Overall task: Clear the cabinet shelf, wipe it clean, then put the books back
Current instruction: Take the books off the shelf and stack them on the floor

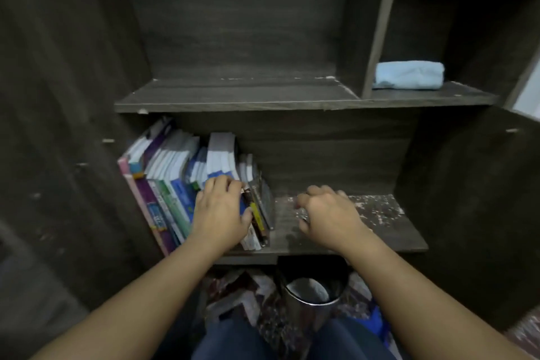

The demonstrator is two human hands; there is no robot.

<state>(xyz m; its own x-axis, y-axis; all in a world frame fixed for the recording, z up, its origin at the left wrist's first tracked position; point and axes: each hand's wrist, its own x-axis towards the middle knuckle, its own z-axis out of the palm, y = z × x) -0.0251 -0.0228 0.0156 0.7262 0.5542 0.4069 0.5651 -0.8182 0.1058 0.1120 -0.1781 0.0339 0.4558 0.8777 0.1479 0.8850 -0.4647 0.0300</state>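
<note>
A row of books [175, 184] leans to the left on the lower shelf [388, 237] of a dark wooden cabinet. My left hand [222, 210] grips the blue book near the right end of the row, fingers over its top edge. My right hand [327, 213] hovers over the bare right part of the shelf, fingers curled, holding nothing that I can see. White specks and dust cover the shelf board to the right of that hand. A folded light blue cloth [409, 74] lies in the small compartment at the upper right.
The wide shelf above [233, 96] holds nothing. A round metal bin [309, 295] stands on the floor under the lower shelf, between my knees. Patterned fabric lies on the floor around it. Cabinet walls close in on both sides.
</note>
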